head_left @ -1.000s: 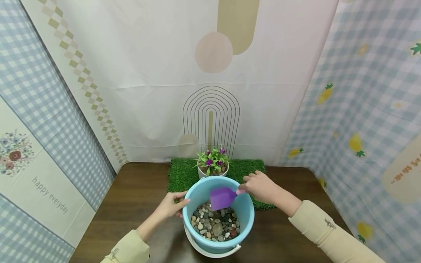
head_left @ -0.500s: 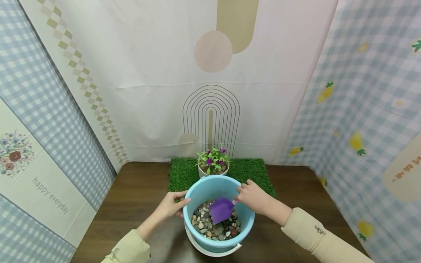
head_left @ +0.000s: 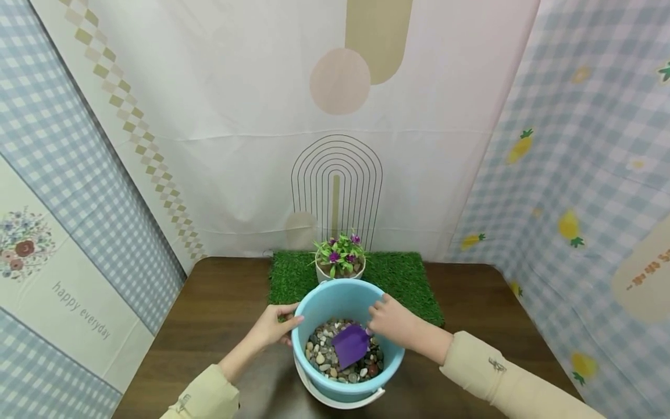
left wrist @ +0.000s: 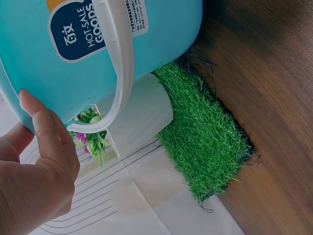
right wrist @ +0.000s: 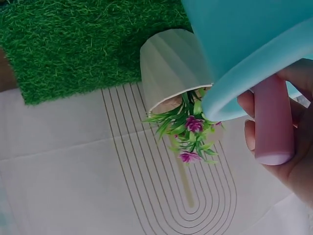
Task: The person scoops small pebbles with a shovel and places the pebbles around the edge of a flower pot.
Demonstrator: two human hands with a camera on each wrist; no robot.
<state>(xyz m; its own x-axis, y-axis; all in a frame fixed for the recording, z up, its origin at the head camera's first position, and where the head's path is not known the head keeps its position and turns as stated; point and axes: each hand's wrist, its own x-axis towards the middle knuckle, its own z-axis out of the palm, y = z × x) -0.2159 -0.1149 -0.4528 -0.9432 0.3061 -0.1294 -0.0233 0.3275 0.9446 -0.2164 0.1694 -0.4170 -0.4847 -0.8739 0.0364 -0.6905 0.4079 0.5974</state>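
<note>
A light blue bucket (head_left: 340,389) stands on the table, its bottom covered with mixed pebbles (head_left: 328,368). My left hand (head_left: 270,327) grips the bucket's left rim, thumb over the edge and fingers outside, as the left wrist view also shows. Over the right rim, my right hand (head_left: 395,323) holds a small shovel by its pink handle (right wrist: 274,122). The shovel's purple blade (head_left: 350,345) is down inside the bucket, overlapping the pebbles in the head view.
Right behind the bucket, a white pot (right wrist: 168,63) with a purple-flowered plant (head_left: 341,254) stands on a green turf mat (head_left: 400,279). The bucket's white handle (left wrist: 120,63) hangs down outside. Brown tabletop (head_left: 220,291) surrounds these, with patterned cloth behind.
My right hand has moved left and down over the rim, lowering the shovel blade from above the pebbles onto their level. My left hand has stayed at the rim.
</note>
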